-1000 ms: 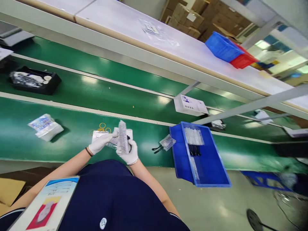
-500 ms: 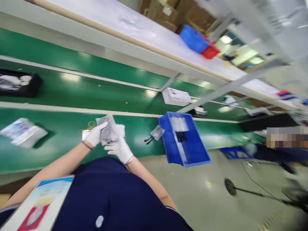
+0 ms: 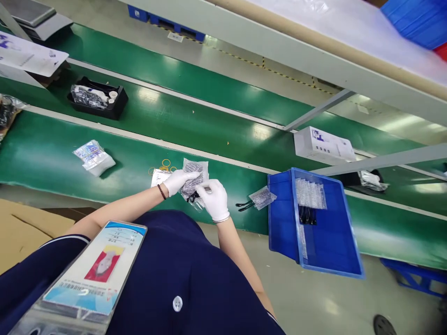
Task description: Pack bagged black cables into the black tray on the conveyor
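A clear bubble-wrap bag (image 3: 196,168) with a dark item in it lies between my two white-gloved hands, over the green bench. My left hand (image 3: 179,181) grips it from the left, thumb across its face. My right hand (image 3: 213,197) pinches at the bag's lower right edge, where a black cord end shows; what exactly its fingertips hold is hidden. Beside my left wrist are yellow rubber bands (image 3: 165,165) and a white paper slip (image 3: 159,177). To the right lies another bubble-wrap bag (image 3: 262,197) with black cord ends sticking out.
A blue bin (image 3: 331,242) with several bubble-wrapped packs stands on the right. Left of my hands lies a white plastic packet (image 3: 94,158). A black tray (image 3: 117,104) and a white box (image 3: 324,145) sit on the middle strip. A metal strut (image 3: 391,160) crosses at right.
The view has swung left, so bench things appear further right. My right hand has shifted from beneath the bag to its lower right edge, fingers now pinched. My left hand still grips the bag.
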`<state>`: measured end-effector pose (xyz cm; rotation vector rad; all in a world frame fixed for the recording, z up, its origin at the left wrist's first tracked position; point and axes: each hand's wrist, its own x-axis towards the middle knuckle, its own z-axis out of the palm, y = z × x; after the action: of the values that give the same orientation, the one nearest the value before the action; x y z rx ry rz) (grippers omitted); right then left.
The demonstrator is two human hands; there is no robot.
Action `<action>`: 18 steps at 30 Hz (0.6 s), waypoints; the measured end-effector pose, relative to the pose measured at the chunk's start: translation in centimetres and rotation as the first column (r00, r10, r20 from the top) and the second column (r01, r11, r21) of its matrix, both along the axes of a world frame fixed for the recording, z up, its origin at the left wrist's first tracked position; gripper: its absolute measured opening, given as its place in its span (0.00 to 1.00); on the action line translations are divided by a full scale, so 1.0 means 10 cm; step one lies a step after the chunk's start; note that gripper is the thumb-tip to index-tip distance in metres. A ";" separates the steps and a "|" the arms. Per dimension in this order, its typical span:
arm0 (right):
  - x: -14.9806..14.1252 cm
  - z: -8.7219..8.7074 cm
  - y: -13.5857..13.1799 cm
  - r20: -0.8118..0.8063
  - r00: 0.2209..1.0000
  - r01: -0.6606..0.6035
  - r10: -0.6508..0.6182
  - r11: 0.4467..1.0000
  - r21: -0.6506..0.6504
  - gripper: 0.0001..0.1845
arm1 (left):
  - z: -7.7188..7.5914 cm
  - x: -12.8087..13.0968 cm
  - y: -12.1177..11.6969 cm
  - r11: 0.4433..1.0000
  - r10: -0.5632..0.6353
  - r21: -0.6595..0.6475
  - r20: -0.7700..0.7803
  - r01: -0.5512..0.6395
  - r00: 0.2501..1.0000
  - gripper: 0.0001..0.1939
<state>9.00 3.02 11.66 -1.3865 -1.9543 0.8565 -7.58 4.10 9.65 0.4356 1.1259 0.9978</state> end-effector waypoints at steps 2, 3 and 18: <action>-0.05 -0.03 0.06 -0.014 0.995 0.094 -0.097 0.987 -0.131 0.13 | 0.00 0.01 -0.01 0.997 -0.016 0.077 -0.157 0.028 0.988 0.22; -0.06 -0.04 0.08 -0.012 0.991 0.128 -0.133 0.974 -0.185 0.14 | 0.00 0.00 -0.01 0.994 -0.028 0.101 -0.233 0.052 0.972 0.22; -0.07 -0.02 0.29 -0.025 0.999 0.029 -0.034 0.984 -0.175 0.13 | -0.09 -0.11 0.12 0.988 0.039 0.156 -0.253 0.001 0.967 0.28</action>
<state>8.32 5.94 11.45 -1.4919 -1.8676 1.0485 -8.69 5.32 8.71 0.6959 1.2885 1.0717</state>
